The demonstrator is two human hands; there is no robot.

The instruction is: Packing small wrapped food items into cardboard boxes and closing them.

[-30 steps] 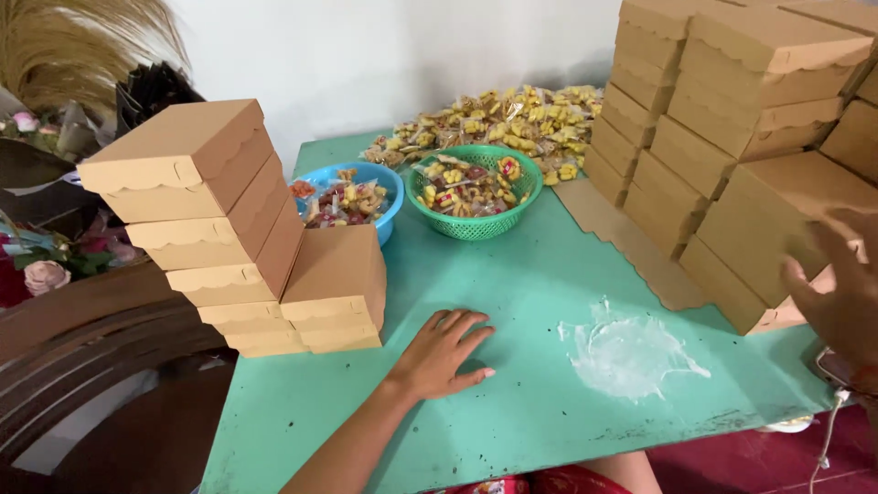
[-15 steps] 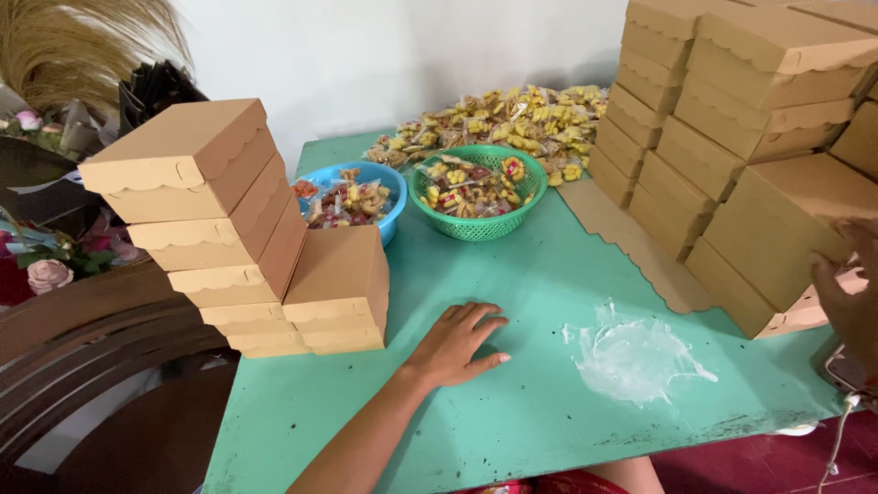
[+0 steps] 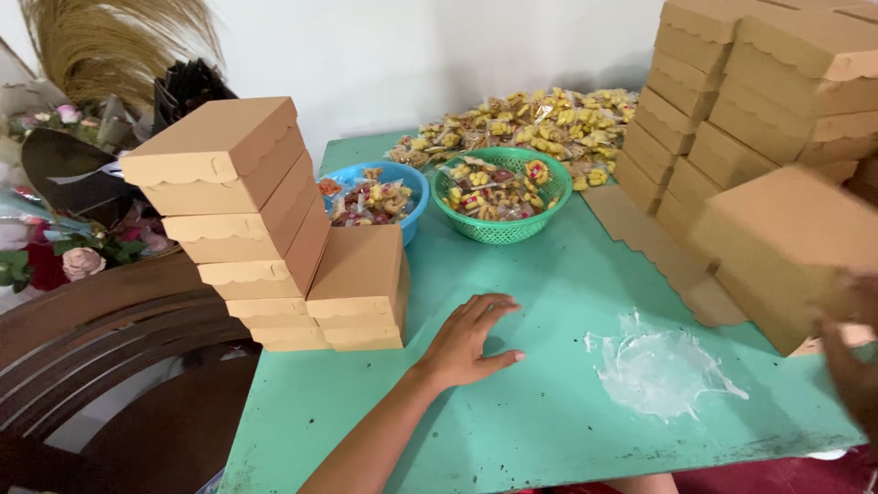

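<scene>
Two hands at the green desk (image 3: 549, 302), one on a brown cardboard box (image 3: 786, 247).

I see my left hand (image 3: 471, 338) lying flat and open on the desk, holding nothing, near the box stack (image 3: 265, 229). My right hand (image 3: 851, 343), blurred at the right edge, grips the brown cardboard box, which is tilted just above the desk.

The table (image 3: 512, 412) is light green with a white smear (image 3: 663, 370) near its right edge. The boxes (image 3: 242, 206) at the left edge are plain light brown with wavy lid edges. One bowl (image 3: 413, 197) is blue. The basket (image 3: 503, 229) is green with little holes. The snacks (image 3: 530, 123) at the far edge are yellow and red.
</scene>
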